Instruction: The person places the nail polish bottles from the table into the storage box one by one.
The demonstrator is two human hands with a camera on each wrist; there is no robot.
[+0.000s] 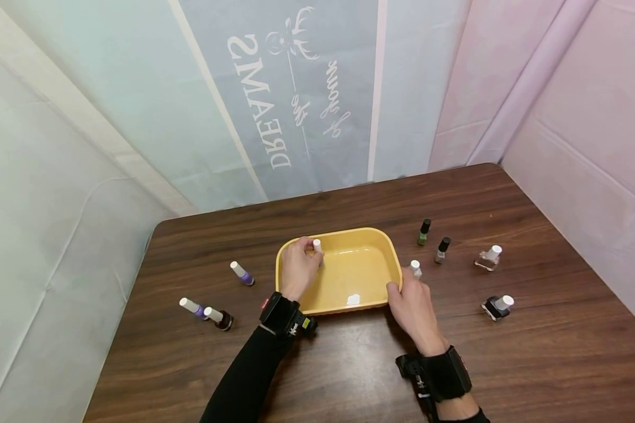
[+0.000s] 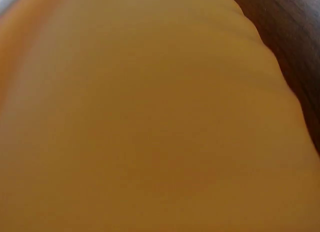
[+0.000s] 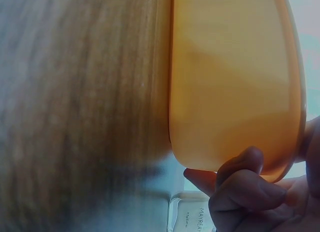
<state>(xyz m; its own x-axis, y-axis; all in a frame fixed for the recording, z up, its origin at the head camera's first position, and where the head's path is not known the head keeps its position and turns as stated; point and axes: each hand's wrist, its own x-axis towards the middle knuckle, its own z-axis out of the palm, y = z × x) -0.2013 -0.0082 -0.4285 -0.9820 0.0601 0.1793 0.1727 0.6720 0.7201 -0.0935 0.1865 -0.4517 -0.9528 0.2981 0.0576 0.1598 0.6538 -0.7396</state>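
Note:
In the head view, a yellow tray [image 1: 357, 276] stands at the middle of the table. My left hand [image 1: 300, 267] reaches over its left end and pinches a white-capped nail polish bottle [image 1: 318, 246]; the fingers hide much of the bottle's body. With thumb and fingers, my right hand [image 1: 415, 302] grips the tray's front right corner. The right wrist view shows those curled fingers [image 3: 245, 192] against the tray wall [image 3: 235, 92]. Just behind the right hand is another white-capped bottle [image 1: 415, 268], partly covered. Yellow tray wall [image 2: 160, 117] fills most of the left wrist view.
Left of the tray stand two purple polish bottles [image 1: 242, 274] and a dark one [image 1: 219, 318]. On the right are a green bottle [image 1: 424, 232], a black-capped bottle [image 1: 442, 251], a pale pink one [image 1: 488, 258] and a black one [image 1: 497, 307]. Fabric walls surround the wooden table [image 1: 349, 364].

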